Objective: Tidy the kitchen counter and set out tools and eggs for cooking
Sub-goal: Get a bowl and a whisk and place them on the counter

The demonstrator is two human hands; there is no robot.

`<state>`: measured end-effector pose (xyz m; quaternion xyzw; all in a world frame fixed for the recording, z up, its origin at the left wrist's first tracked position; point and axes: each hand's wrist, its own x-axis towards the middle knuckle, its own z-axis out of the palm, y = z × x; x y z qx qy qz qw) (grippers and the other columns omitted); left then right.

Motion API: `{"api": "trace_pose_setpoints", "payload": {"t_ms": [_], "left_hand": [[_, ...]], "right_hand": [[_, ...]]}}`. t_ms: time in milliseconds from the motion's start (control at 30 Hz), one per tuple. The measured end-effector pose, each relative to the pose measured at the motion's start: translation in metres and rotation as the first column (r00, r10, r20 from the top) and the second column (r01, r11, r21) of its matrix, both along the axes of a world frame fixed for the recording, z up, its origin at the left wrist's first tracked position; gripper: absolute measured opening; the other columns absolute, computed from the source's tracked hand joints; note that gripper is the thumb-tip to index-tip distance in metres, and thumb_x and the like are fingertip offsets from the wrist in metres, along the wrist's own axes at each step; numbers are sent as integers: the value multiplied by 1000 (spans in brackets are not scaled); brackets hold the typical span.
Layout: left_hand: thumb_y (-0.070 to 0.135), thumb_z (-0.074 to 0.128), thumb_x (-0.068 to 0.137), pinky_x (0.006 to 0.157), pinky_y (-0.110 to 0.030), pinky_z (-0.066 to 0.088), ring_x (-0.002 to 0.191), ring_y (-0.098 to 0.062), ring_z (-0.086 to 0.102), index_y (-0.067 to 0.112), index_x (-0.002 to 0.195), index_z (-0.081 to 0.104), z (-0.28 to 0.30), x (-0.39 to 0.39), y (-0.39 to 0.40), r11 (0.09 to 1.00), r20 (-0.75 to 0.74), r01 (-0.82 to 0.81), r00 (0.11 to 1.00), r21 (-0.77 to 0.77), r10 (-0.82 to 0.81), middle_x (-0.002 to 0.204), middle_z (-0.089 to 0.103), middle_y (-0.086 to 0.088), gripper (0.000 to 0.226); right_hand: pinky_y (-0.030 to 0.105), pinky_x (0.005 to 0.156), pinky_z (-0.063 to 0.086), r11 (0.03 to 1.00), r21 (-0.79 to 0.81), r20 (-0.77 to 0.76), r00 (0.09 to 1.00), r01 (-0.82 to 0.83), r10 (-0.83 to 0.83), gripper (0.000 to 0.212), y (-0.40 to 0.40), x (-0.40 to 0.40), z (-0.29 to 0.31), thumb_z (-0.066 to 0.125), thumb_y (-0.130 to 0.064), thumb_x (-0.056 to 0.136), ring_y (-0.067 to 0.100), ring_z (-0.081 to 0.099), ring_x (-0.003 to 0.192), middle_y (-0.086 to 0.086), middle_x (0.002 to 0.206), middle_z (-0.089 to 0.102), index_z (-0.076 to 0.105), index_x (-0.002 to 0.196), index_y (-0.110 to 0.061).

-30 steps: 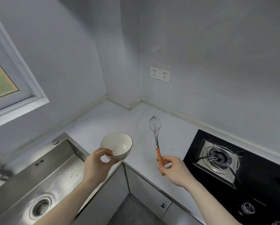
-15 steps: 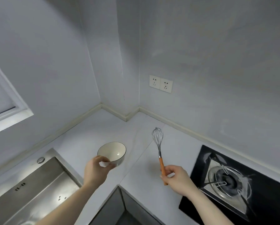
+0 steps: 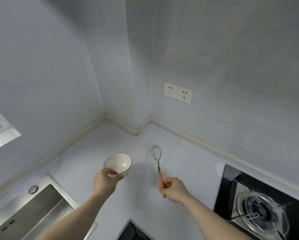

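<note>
Fingers of left hand (image 3: 105, 181) pinch near rim of white ceramic bowl (image 3: 118, 164), held above white table (image 3: 86, 153); right hand (image 3: 173, 189) fingers curled round orange-handled wire whisk (image 3: 157, 163), upright. Risk: one-sided rim pinch may let bowl tip and drop.

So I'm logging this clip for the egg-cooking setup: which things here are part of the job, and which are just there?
Part of the job:
- bowl, gripped at its near rim by the left hand
- whisk, held by its orange handle in the right hand
- counter

Just there:
- sink
- gas stove
- wall sockets
- window sill

No eggs are in view.
</note>
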<state>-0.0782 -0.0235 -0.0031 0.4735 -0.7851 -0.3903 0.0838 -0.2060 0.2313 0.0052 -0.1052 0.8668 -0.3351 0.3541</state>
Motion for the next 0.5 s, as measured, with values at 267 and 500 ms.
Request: {"api": "trace_pose_setpoints", "payload": {"t_ms": [267,500], "left_hand": [[30,90,72,69,-30,43,89,-18,57,26,78,69,-26,-42,-46,999,-37,18,999,27,-17,97,65,7,22],[28,90,72,72,-28,40,88,-17,57,21,79,73,-51,-65,-80,998,-41,59,998,18,-58,92,65,10,20]], "right_hand": [[22,74,55,991,100,-8,996,90,-90,6,-68,-44,-18,73,-31,82,8,74,81,-6,76,78,70,79,-26],[27,84,58,980,186,-9,997,72,-72,15,-115,-73,-47,71,-36,83,12,73,90,-5,84,78,75,89,-23]]}}
